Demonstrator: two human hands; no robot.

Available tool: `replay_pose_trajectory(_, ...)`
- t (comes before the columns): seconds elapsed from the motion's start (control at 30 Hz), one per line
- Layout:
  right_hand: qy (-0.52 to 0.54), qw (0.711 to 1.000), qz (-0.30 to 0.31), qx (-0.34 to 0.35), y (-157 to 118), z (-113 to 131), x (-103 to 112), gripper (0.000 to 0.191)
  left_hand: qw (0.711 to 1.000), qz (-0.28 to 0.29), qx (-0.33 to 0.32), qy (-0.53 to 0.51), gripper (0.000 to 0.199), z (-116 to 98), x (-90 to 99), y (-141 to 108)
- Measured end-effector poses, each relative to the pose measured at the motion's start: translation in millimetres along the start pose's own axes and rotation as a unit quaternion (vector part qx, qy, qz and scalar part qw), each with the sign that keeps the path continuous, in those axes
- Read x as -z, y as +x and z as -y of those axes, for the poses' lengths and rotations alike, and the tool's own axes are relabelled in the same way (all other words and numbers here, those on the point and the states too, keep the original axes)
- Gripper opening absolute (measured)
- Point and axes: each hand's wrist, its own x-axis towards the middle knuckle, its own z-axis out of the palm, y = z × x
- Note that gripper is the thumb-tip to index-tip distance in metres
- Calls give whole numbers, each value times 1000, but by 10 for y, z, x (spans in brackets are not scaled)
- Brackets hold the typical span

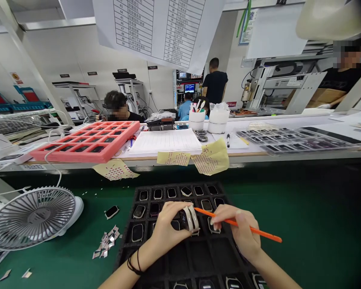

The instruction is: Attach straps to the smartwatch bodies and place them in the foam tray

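My left hand (168, 224) grips a pale-rimmed smartwatch case (191, 219) on edge, just above a black foam tray (195, 257) with square cells. Most cells hold a dark watch case with a metal rim. My right hand (237, 228) pinches a slim orange stylus (258, 231), whose tip reaches toward the held case. The fingers of my right hand sit close to a case in the tray (214, 226). My hands hide several cells. A loose watch case (112, 212) lies on the green mat (78, 265) left of the tray.
A small pile of silver foil pieces (106, 243) and a desk fan (31, 218) stand at the left. Across the bench are a pink tray (84, 140), paper sheets, and a metal-framed tray (297, 140). A seated co-worker (117, 106) works beyond it.
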Motion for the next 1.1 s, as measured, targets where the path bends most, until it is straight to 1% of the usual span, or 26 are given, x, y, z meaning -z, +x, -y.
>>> replay_pose_trajectory(0.17,-10,999,-26,20,-18,40,-28,50,1000,-7,1,7,45,4,-15,-3)
replay_pose_trajectory(0.43,-26,999,-28,24,-23,38,-56,49,1000,-11,-12,7,46,15,-21,-17)
replay_pose_trajectory(0.5,-31,999,-25,25,-33,19,-64,49,1000,-15,-19,8,46,20,-25,-20)
replay_pose_trajectory(0.6,-36,999,-25,27,-35,1,-71,49,1000,-20,-10,12,47,23,-30,-19)
replay_pose_trajectory(0.73,-40,998,-20,34,-23,24,-57,48,1000,-9,7,19,50,17,-37,-10)
replay_pose_trajectory(0.93,-42,998,13,39,-44,35,-61,48,1000,2,-8,28,53,4,-39,-18)
replay_pose_trajectory(1.1,-42,998,15,53,-56,5,-89,48,999,0,2,32,55,-8,-36,-35)
